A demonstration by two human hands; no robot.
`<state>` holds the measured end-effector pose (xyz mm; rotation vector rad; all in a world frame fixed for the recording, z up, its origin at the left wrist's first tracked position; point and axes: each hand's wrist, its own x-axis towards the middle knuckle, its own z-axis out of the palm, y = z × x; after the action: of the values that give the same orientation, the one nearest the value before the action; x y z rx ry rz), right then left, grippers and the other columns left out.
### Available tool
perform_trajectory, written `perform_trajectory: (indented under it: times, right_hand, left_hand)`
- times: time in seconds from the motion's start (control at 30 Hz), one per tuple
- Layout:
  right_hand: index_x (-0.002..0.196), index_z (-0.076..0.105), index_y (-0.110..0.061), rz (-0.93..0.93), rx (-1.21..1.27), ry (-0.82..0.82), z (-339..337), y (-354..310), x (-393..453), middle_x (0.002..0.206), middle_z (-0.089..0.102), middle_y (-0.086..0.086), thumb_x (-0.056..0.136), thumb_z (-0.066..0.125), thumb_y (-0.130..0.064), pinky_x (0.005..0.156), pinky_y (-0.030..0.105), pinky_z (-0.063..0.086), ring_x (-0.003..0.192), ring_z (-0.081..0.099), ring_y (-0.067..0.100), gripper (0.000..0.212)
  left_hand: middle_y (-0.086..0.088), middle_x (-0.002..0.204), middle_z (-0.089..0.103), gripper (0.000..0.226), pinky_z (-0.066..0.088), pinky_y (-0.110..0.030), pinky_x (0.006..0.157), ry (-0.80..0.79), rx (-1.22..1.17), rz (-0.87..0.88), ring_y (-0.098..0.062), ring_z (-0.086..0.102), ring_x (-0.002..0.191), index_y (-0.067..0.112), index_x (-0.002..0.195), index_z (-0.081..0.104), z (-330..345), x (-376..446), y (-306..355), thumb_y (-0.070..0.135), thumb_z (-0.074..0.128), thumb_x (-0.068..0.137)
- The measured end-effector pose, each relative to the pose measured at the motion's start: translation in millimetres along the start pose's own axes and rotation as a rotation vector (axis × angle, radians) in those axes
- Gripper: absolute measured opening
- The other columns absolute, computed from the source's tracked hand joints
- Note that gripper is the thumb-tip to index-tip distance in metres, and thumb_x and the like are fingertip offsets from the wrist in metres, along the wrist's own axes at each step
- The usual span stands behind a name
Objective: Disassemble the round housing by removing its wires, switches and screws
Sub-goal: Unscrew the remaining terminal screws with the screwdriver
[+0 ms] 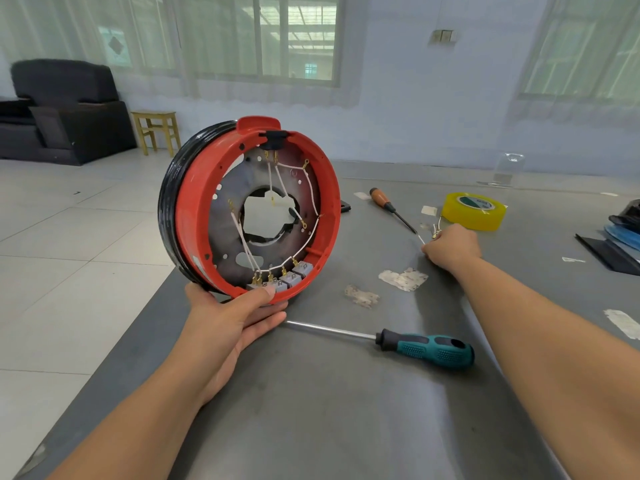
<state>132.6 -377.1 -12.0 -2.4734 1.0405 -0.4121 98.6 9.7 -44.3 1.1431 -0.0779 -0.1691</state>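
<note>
Nearest the camera, a teal-handled screwdriver (pixel 424 346) lies on the grey table (pixel 311 410), its shaft pointing toward the left hand (pixel 235 317). That hand props the round housing (pixel 249 209) upright on its edge at the table's left margin: the palm cups the lower rim from beneath and the thumb presses over the red lip, just beside the row of grey switches (pixel 282 278) seated inside the bottom of the ring. White wires (pixel 277 188) with brass terminals run from those switches across the dark inner plate to the top, so the wire-removal step looks only partly done.

Further out to the right, the right hand (pixel 450 245) rests on the table with fingers curled around a loose white wire (pixel 433 233), evidently one pulled free and being set down. It appears that the next move calls for letting that wire go and reaching back inside to pull another terminal off its tab.

Beyond lie an orange-handled screwdriver (pixel 388 204) and a roll of yellow tape (pixel 474 211).
</note>
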Motion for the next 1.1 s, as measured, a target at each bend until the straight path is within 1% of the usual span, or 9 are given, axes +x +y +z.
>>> perform_trajectory:
  times: [0.17, 0.37, 0.5, 0.6, 0.7, 0.8, 0.93, 1.03, 1.1]
  right_hand:
    - [0.117, 0.066, -0.001, 0.044, -0.013, 0.020, 5, -1, 12, 0.120, 0.065, 0.022, 0.091, 0.067, -0.025, 0.088, 0.043, 0.056, 0.110, 0.063, 0.041, 0.036]
    - [0.113, 0.067, -0.001, 0.040, -0.032, 0.000, 3, -2, 7, 0.114, 0.067, 0.021, 0.090, 0.068, -0.024, 0.078, 0.039, 0.054, 0.104, 0.063, 0.037, 0.032]
    - [0.108, 0.069, -0.001, 0.035, 0.005, -0.031, -10, -1, -4, 0.107, 0.067, 0.018, 0.089, 0.066, -0.022, 0.072, 0.034, 0.045, 0.092, 0.057, 0.033, 0.029]
    - [0.103, 0.073, -0.007, -0.046, 0.113, 0.022, -21, -9, -29, 0.098, 0.069, 0.011, 0.091, 0.065, -0.023, 0.074, 0.035, 0.049, 0.091, 0.060, 0.029, 0.021]
    - [0.101, 0.072, -0.019, -0.220, 0.250, 0.012, -25, -29, -75, 0.098, 0.073, 0.002, 0.093, 0.065, -0.035, 0.084, 0.039, 0.055, 0.095, 0.066, 0.021, 0.019]
    - [0.103, 0.070, -0.024, -0.329, 0.417, -0.082, -22, -49, -129, 0.098, 0.074, -0.006, 0.094, 0.060, -0.049, 0.085, 0.036, 0.056, 0.092, 0.068, 0.014, 0.029]
    - [0.116, 0.066, -0.024, -0.336, 0.616, -0.197, -8, -67, -185, 0.104, 0.074, -0.008, 0.092, 0.056, -0.064, 0.087, 0.037, 0.055, 0.095, 0.070, 0.015, 0.047]
    - [0.108, 0.065, -0.024, -0.327, 0.720, -0.285, 6, -79, -208, 0.096, 0.075, -0.005, 0.095, 0.060, -0.057, 0.081, 0.036, 0.059, 0.076, 0.074, 0.011, 0.036]
    - [0.104, 0.063, -0.019, -0.294, 0.833, -0.320, 13, -82, -215, 0.087, 0.077, 0.000, 0.098, 0.061, -0.047, 0.083, 0.044, 0.061, 0.067, 0.075, 0.013, 0.029]
  left_hand:
    - [-0.031, 0.120, 0.072, 0.066, 0.067, -0.045, 0.075, -0.017, -0.022, -0.017, -0.044, 0.078, 0.098, 0.010, 0.144, 0.043, -4, 3, -1, -0.002, 0.079, 0.089]
    - [-0.028, 0.115, 0.076, 0.067, 0.067, -0.043, 0.074, -0.026, -0.024, -0.017, -0.043, 0.079, 0.099, 0.009, 0.145, 0.043, -3, 2, -1, -0.001, 0.079, 0.089]
    - [-0.027, 0.112, 0.077, 0.062, 0.067, -0.044, 0.074, -0.023, -0.029, -0.009, -0.043, 0.079, 0.097, 0.019, 0.136, 0.042, -2, 0, 0, -0.002, 0.078, 0.090]
    - [-0.026, 0.109, 0.077, 0.055, 0.067, -0.042, 0.072, -0.020, -0.034, -0.009, -0.042, 0.079, 0.095, 0.024, 0.121, 0.041, 0, -2, 1, -0.002, 0.078, 0.090]
    - [-0.021, 0.106, 0.079, 0.053, 0.067, -0.041, 0.073, -0.033, -0.044, -0.010, -0.042, 0.079, 0.096, 0.026, 0.116, 0.040, 2, -5, 3, -0.001, 0.079, 0.090]
    - [-0.020, 0.110, 0.079, 0.054, 0.067, -0.041, 0.076, -0.055, -0.037, -0.008, -0.040, 0.079, 0.098, 0.025, 0.119, 0.040, 2, -9, 5, 0.003, 0.080, 0.090]
    - [-0.017, 0.113, 0.079, 0.062, 0.065, -0.032, 0.073, -0.117, -0.044, -0.016, -0.039, 0.079, 0.100, 0.021, 0.127, 0.042, 0, -16, 9, 0.010, 0.086, 0.085]
    - [-0.020, 0.118, 0.078, 0.071, 0.063, -0.029, 0.069, -0.193, -0.021, -0.045, -0.038, 0.080, 0.098, 0.011, 0.137, 0.047, 0, -20, 12, 0.020, 0.088, 0.079]
    - [-0.021, 0.118, 0.078, 0.079, 0.063, -0.029, 0.068, -0.216, -0.009, -0.060, -0.037, 0.080, 0.098, 0.003, 0.144, 0.045, -1, -22, 13, 0.023, 0.086, 0.080]
